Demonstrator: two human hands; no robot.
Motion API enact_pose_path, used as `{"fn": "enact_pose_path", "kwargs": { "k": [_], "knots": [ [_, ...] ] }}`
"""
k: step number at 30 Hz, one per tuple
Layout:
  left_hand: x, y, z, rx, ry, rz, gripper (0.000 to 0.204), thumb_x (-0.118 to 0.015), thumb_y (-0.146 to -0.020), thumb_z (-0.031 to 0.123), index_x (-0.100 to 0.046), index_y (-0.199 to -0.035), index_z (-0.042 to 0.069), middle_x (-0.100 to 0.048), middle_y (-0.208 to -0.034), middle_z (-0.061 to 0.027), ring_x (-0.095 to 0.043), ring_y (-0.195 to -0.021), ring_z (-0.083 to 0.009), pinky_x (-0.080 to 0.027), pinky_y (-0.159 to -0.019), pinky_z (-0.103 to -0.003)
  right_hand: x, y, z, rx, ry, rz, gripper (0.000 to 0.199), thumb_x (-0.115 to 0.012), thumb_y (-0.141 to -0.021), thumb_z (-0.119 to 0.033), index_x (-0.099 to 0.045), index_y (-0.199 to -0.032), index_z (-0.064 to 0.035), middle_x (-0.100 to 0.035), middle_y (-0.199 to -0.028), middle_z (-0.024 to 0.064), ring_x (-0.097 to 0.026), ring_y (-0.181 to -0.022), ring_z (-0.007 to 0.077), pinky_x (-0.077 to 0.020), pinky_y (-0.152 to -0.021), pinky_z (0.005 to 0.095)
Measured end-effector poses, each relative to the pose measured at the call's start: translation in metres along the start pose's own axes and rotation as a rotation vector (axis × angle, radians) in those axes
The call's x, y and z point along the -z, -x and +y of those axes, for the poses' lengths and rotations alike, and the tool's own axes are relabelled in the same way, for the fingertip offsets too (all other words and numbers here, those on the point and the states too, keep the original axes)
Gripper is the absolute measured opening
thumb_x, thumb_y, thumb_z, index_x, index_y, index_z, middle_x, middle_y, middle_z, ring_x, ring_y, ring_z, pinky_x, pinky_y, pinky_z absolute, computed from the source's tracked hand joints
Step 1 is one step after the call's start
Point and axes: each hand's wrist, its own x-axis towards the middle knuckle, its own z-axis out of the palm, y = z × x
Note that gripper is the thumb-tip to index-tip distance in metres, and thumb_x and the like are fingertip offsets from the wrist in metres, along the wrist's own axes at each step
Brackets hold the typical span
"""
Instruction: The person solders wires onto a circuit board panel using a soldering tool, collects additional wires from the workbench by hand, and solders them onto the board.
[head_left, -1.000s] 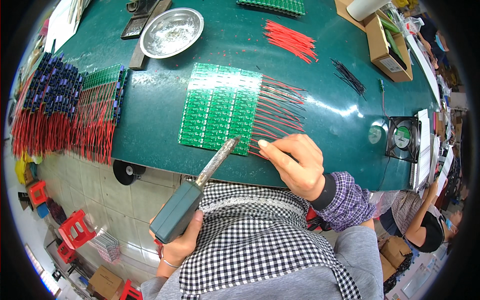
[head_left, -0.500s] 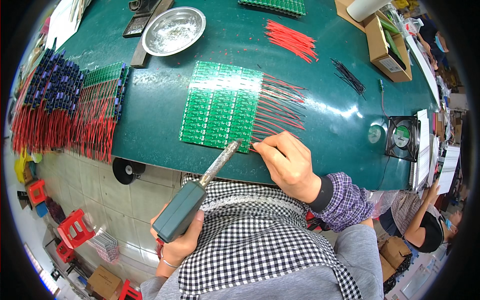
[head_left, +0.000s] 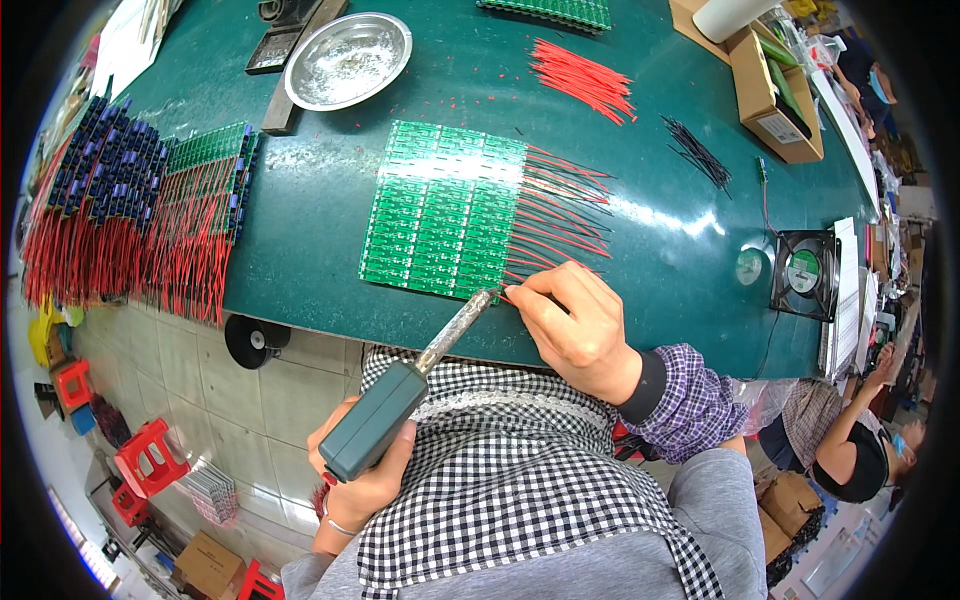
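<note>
My left hand (head_left: pixel 375 488) grips a soldering iron (head_left: pixel 376 420) by its dark green body. The iron's metal shaft slants up to the right, and its tip meets the near right corner of a green circuit board panel (head_left: pixel 425 225). Beside that tip, my right hand (head_left: pixel 585 325) pinches the end of a thin red wire (head_left: pixel 506 290) against the panel's edge; most of this wire is hidden by the fingers. Above my right hand, several red and black wires (head_left: pixel 560 222) stick out from the panel's right side in a row.
Loose red wires (head_left: pixel 582 80) and black wires (head_left: pixel 697 155) lie farther back. A metal bowl (head_left: pixel 348 62) stands at the far left-middle. Wired boards (head_left: pixel 110 200) are piled at left. A small fan (head_left: pixel 806 275) and a cardboard box (head_left: pixel 775 100) sit at right. Another person (head_left: pixel 850 455) works beyond.
The iron has shifted right and slightly down, its tip now at the panel's corner close to my right fingertips. My right hand has hardly moved.
</note>
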Motion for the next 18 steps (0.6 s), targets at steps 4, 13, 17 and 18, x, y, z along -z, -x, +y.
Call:
{"fn": "enact_pose_path", "kwargs": {
  "k": [4,13,17,18],
  "knots": [
    [0.002,-0.003,0.004,-0.028,-0.039,-0.027,0.023,-0.078,-0.072,0.002,-0.072,-0.092,-0.005,-0.07,-0.086,-0.016,-0.069,-0.069,-0.0247,-0.054,-0.061,-0.031,0.0,0.0,0.0,-0.001,0.003,0.009,0.022,-0.072,-0.068,0.0,-0.068,-0.09,-0.0015,-0.061,-0.081,0.0048,-0.058,-0.068,0.0188,-0.0463,-0.057,0.0313],
    [0.005,0.004,-0.001,0.077,-0.032,0.08,0.027,-0.081,-0.072,0.007,-0.071,-0.094,-0.005,-0.07,-0.086,-0.0162,-0.068,-0.068,-0.0235,-0.053,-0.062,-0.032,-0.001,-0.001,0.0,-0.01,-0.001,-0.003,0.021,-0.073,-0.069,0.0,-0.068,-0.089,-0.0019,-0.061,-0.081,0.0048,-0.059,-0.067,0.019,-0.0469,-0.057,0.0313],
    [0.004,-0.009,0.001,-0.006,0.008,0.181,0.026,-0.08,-0.075,0.005,-0.071,-0.096,-0.005,-0.071,-0.09,-0.0147,-0.068,-0.074,-0.0227,-0.054,-0.067,-0.033,0.001,-0.001,-0.001,-0.009,0.008,0.013,0.021,-0.073,-0.068,0.0,-0.068,-0.088,-0.002,-0.061,-0.081,0.0046,-0.059,-0.068,0.0187,-0.0469,-0.057,0.0309],
    [0.005,-0.016,0.002,-0.095,-0.024,0.231,0.032,-0.077,-0.078,0.001,-0.067,-0.107,-0.006,-0.07,-0.099,-0.0148,-0.067,-0.084,-0.0223,-0.053,-0.075,-0.032,0.002,-0.001,-0.001,-0.014,0.011,0.005,0.02,-0.073,-0.069,0.0,-0.068,-0.088,-0.0019,-0.06,-0.08,0.0045,-0.059,-0.067,0.0186,-0.0469,-0.057,0.0308]
  ]
}}
